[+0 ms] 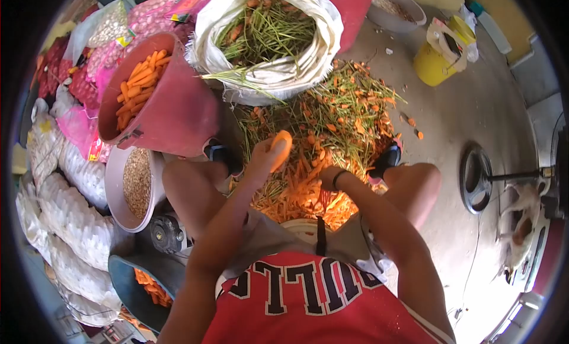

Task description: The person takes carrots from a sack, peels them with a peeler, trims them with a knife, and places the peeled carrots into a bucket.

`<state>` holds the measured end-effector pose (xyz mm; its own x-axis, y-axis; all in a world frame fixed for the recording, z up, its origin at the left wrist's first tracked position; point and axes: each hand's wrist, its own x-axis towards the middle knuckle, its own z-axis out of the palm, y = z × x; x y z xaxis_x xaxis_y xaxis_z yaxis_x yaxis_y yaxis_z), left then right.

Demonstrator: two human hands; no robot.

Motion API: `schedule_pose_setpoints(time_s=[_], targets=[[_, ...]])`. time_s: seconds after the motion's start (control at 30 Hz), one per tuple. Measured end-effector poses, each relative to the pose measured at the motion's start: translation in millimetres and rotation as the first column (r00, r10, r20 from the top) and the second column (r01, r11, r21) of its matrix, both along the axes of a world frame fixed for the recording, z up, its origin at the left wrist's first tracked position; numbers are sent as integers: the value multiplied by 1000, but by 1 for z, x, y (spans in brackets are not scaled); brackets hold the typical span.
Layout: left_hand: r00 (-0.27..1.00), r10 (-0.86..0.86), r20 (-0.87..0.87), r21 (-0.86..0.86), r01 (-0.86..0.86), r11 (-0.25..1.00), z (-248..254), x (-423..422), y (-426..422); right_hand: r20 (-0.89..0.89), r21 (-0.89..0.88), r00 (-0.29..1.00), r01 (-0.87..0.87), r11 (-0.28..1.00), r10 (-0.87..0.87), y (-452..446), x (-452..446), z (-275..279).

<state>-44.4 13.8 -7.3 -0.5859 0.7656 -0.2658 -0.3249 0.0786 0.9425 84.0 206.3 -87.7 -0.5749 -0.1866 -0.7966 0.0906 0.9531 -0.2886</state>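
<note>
My left hand (263, 155) is wrapped round an orange carrot (282, 149), whose rounded end points up. To its right, my right hand (329, 178) is closed low over the peelings; what it holds, if anything, is too small and hidden to make out. A dark band circles that wrist. Below and between both hands lies a heap of orange carrot peelings (294, 200), which merges farther off with green stalks and carrot tops (349, 101). The hands are apart from each other.
A white sack (204, 32) of green stalks stands ahead. At the left are a red tub (178, 115) of carrots, a bowl (155, 172) of pale grains, a blue-green tub (121, 279) and filled bags (74, 207). A yellow bucket (431, 65), fan base (476, 178) and animal (523, 225) are at the right.
</note>
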Motion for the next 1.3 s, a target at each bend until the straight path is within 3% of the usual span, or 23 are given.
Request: schedule_pose_setpoints(time_s=[0.03, 0.1, 0.17, 0.23, 0.27, 0.3, 0.33, 0.43, 0.6, 0.7, 0.9, 0.93, 1.03, 1.07, 1.2, 1.3], targets=[[997, 58, 57, 4, -58, 998, 7, -14, -2, 125, 59, 990, 66, 996, -73, -11, 3, 24], [971, 162, 175, -6, -164, 987, 21, -58, -1, 145, 23, 989, 31, 999, -34, -15, 3, 21], [913, 380, 147, 248, -406, 880, 21, -122, -5, 82, -49, 997, 11, 999, -7, -9, 1, 23], [918, 349, 189, 646, -384, 660, 59, -189, -23, 86, -40, 995, 50, 998, -46, -3, -2, 14], [742, 546, 389, 606, -653, 455, 91, -215, -23, 88, -36, 994, 75, 997, -71, -1, -4, 10], [701, 594, 395, 582, -691, 429, 100, -249, -37, 83, -69, 992, 106, 992, -100, 2, -5, 11], [496, 766, 410, 458, -838, 297, 146, -224, -16, 78, -100, 989, 135, 986, -127, 5, -5, 15], [711, 683, 167, 512, -655, 556, 154, -244, -8, 126, -104, 986, 122, 987, -109, 8, -16, 14], [781, 605, -154, 281, -553, 785, 123, -269, 42, 144, -104, 986, 96, 990, -80, 11, -30, 17], [881, 286, -378, 26, -299, 954, 103, -292, 77, 124, -161, 985, 135, 978, -116, 15, -36, 27], [752, 26, -659, -279, -276, 920, 51, -380, 153, 58, -187, 978, 206, 961, -198, 19, -57, 46], [694, 34, -719, -295, -349, 889, 32, -407, 163, 50, -206, 974, 228, 951, -223, 19, -62, 55], [442, -241, -864, -481, -587, 651, 20, -443, 187, -2, -255, 974, 220, 942, -228, 17, -59, 48], [446, -264, -855, -503, -591, 630, 14, -455, 196, 30, -275, 975, 220, 936, -220, 19, -59, 45], [619, 140, -773, -378, -626, 682, -15, -487, 230, 49, -243, 979, 204, 948, -198, 25, -56, 39], [833, 303, -463, -407, -503, 762, -8, -490, 231, 45, -249, 978, 207, 946, -202, 28, -56, 37]])
